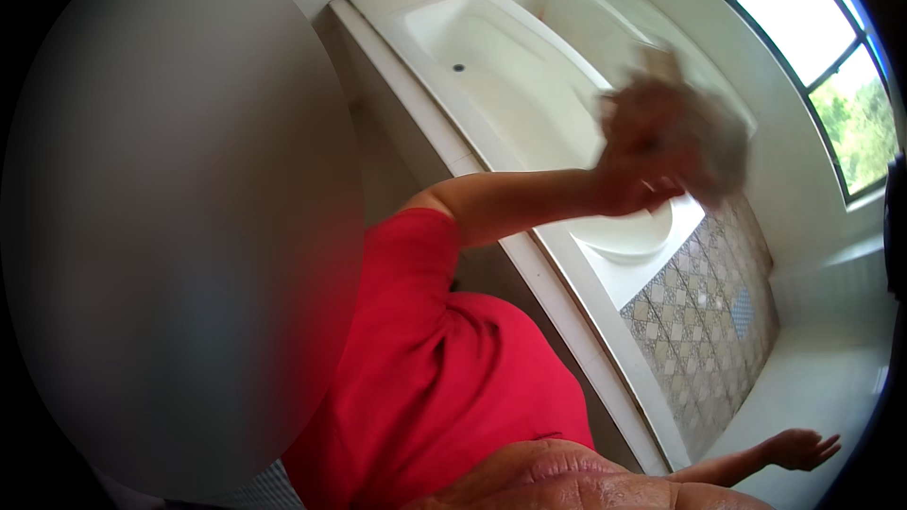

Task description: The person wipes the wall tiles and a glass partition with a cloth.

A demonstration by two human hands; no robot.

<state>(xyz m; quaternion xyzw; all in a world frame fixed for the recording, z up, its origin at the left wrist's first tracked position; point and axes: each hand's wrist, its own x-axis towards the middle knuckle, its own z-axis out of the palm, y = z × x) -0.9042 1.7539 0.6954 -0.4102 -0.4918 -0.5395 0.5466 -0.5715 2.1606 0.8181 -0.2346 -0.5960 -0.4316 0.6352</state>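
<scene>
My left hand [641, 145] is raised in front of the bathtub and strongly blurred by motion. Its fingers appear curled on a pale greyish object [723, 149], too blurred to name. My right hand [801, 449] is low at the right, held out with loosely spread fingers and nothing visible in it. Behind my left hand lies a white bathtub [510, 99] with a dark round drain [458, 68]. My red short-sleeved shirt [460, 382] and lower face show in the lower middle.
A pale tiled ledge [524, 255] borders the tub. Patterned floor tiles [680, 304] lie beyond it, with a blue patch [742, 313]. A dark-framed window [815, 85] is in the right wall. A large blurred oval hides the left side.
</scene>
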